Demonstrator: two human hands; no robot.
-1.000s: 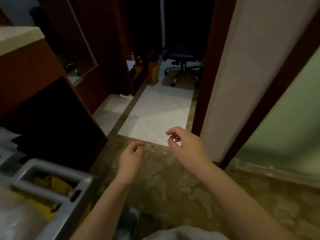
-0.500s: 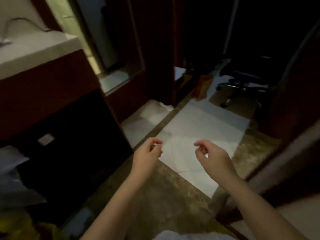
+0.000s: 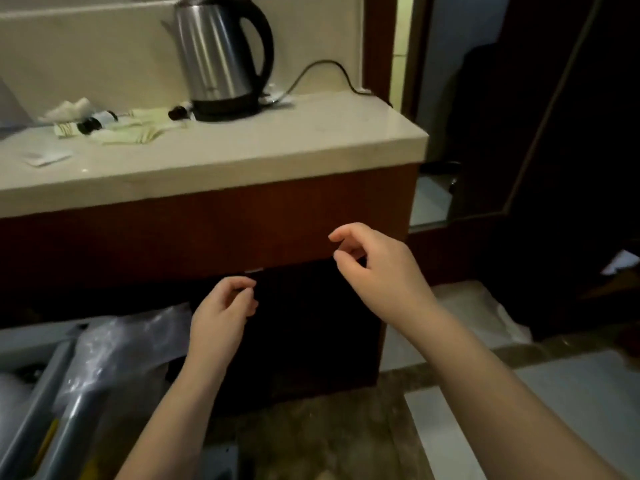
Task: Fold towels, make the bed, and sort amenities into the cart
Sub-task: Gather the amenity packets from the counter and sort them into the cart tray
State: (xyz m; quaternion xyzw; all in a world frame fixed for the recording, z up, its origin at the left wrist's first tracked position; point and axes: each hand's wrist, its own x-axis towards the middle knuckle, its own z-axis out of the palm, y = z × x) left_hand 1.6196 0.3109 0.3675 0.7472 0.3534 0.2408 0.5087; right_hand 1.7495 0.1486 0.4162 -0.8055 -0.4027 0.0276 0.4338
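Progress: the amenities [image 3: 104, 124] were not yet sorted. Small dark bottles, pale sachets and a flat packet lay loose on the surface [image 3: 277, 140] at upper left of the frame. They were just left of the steel kettle [image 3: 221, 53], whose cord [image 3: 322, 69] ran off to the right. The cart [image 3: 65, 393] sat at lower left with a clear plastic bag [image 3: 128, 337] over its near corner; its contents were too dim to tell. No towels or bed were in view, so those parts could not be judged.

Left hand [image 3: 221, 317], centre frame, below the wooden cabinet front [image 3: 207, 230]: grip narrow, fingers loosely curled, holding nothing. Right hand [image 3: 377, 268], higher and to the right: thumb and forefinger close together, nothing seen between them. Both were well apart from the amenities.

Versus earlier frames: one second before, the view faced a tiled passage with an office chair. It then swung left until the surface filled the upper frame. Kettle and amenities were newly in view. Both hands kept the same curled, empty posture.
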